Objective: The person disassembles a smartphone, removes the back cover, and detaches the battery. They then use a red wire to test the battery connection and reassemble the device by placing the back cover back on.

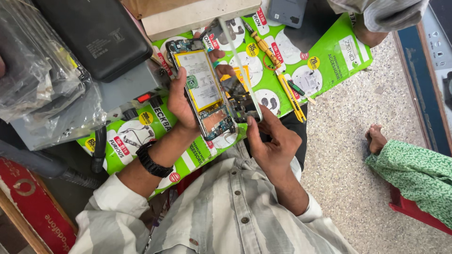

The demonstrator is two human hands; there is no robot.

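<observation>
My left hand (181, 101) grips an opened phone (200, 89) by its edge, its yellow battery and circuit boards facing up. A black watch sits on that wrist. My right hand (268, 138) pinches the lower corner of the phone's detached back cover (238, 70), a thin clear-edged panel swung open to the right of the phone. Both hands hover above a green printed mat (329, 56) on the work surface.
A yellow-handled screwdriver (263, 47) and yellow tweezers (292, 96) lie on the mat. A black box (99, 35) and plastic bags (37, 80) crowd the left. Another person's foot (376, 138) and green garment (416, 176) are on the speckled floor at right.
</observation>
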